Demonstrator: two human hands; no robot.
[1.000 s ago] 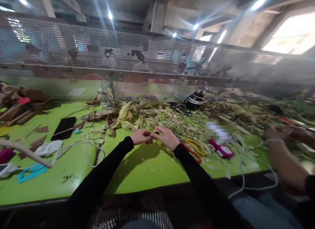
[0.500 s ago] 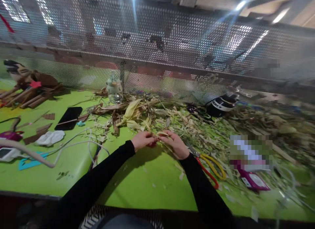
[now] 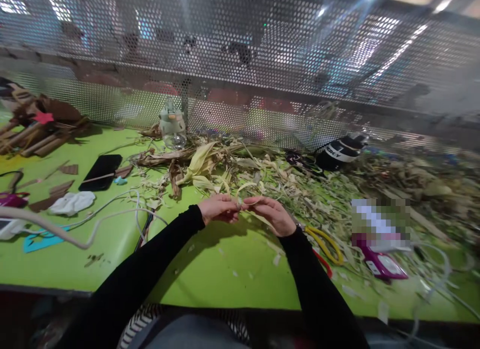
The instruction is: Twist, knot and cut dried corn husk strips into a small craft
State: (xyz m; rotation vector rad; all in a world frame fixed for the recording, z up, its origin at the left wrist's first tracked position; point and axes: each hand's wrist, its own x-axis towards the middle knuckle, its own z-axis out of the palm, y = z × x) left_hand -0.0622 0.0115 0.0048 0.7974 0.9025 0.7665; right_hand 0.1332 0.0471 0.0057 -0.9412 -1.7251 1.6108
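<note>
Husk strip [image 3: 246, 184], pale and thin, was at twelve o'clock from me, just above the worktop [image 3: 225, 269], its free part curving up beyond my fingers. My left hand [image 3: 217, 207] had its grip closed, fingertips pinching the strip's near end; my right hand [image 3: 274, 215] was closed on it too, thumb and fingers almost meeting the left ones. That meant neither hand was free, and the joined fingertips hid what lay right between them.

At two o'clock, beside my right sleeve [image 3: 315, 284], were the yellow and red handles [image 3: 332, 246] of a tool, its working end hidden. A magenta device [image 3: 386, 266] lay farther out, between two and three. Toward ten o'clock I had a cut blue piece [image 3: 47, 239], a crumpled white tissue [image 3: 73, 203] and, beyond it, a black phone [image 3: 107, 166] with a thin strip across it.

Past my hands, a large yellowish husk [image 3: 198, 163] rested among dry scraps [image 3: 277, 174]. A clear bottle with a green top [image 3: 172, 124] stood at eleven, and a black container [image 3: 333, 154] leaned at one. Behind everything ran a perforated screen [image 3: 225, 34].
</note>
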